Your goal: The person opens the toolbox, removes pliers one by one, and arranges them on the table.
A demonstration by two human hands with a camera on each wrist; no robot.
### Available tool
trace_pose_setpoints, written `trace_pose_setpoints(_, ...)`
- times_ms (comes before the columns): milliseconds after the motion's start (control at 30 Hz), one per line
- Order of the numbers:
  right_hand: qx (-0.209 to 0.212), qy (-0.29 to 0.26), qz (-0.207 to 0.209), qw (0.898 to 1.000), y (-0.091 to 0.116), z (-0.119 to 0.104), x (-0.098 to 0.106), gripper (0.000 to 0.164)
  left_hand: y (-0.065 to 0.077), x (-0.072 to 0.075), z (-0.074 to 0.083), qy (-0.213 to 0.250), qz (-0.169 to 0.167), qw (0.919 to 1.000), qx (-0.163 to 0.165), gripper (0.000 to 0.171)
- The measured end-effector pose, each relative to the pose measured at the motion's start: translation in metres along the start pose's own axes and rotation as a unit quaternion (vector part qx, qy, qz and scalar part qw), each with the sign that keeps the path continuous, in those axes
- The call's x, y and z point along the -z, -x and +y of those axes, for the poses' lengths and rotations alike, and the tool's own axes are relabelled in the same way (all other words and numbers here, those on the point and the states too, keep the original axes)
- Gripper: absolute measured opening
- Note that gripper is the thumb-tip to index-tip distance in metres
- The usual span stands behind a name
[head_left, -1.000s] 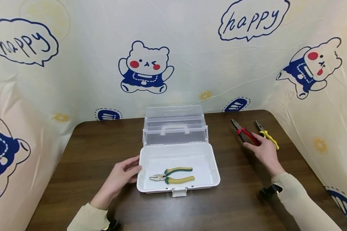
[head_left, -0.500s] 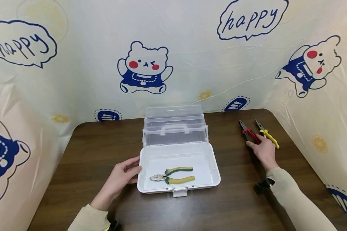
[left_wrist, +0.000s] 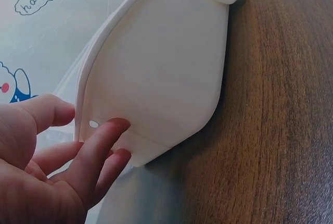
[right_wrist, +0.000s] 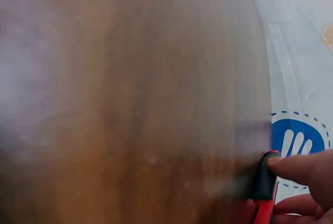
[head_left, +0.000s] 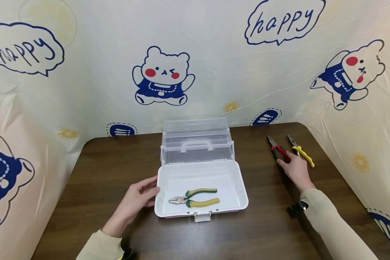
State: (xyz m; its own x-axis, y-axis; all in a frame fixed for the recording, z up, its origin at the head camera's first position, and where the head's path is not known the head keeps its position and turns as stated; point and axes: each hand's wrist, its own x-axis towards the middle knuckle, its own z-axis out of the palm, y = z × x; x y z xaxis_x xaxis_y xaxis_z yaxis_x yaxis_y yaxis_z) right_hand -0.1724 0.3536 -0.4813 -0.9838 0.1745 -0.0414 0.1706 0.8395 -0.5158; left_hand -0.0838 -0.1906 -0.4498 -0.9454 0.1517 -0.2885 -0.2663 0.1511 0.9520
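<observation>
A white toolbox (head_left: 240,187) stands with its clear lid (head_left: 198,155) raised at the back. Inside it lies a pair of pliers with yellow-green handles (head_left: 203,203). My left hand (head_left: 133,198) holds the box's left wall, its thumb at the rim and its fingers against the outer side, as the left wrist view also shows. At the table's right, my right hand (head_left: 297,169) grips the handles of the red-and-black pliers (head_left: 273,144), whose jaws point away from me. In the right wrist view, the thumb presses a black handle end (right_wrist: 265,177).
Long-nose pliers with yellow handles (head_left: 305,156) lie just right of the red-and-black pair. A patterned curtain (head_left: 214,65) hangs behind the brown table (head_left: 117,159) and at its sides. A white latch (head_left: 202,216) sticks out at the box's front.
My right hand has shifted the red-and-black pliers a little to the right, nearer the yellow-handled pair; in the last half second they barely moved. My left hand stays on the box.
</observation>
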Motion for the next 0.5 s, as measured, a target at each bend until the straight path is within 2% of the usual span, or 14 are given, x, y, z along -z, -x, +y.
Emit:
trace_pose_setpoints(167, 0.021, 0.004, -0.007, 1.0, 0.0062, -0.0008, 0.001, 0.064, 0.0004, 0.0005, 0.0001, 0.004, 0.0, 1.0, -0.001, 0.056)
trace_pose_setpoints(500, -0.004, 0.009, -0.021, 1.0, -0.0026, 0.0014, 0.0028, 0.068, 0.0003, 0.0009, -0.001, 0.004, 0.0, 1.0, -0.005, 0.057)
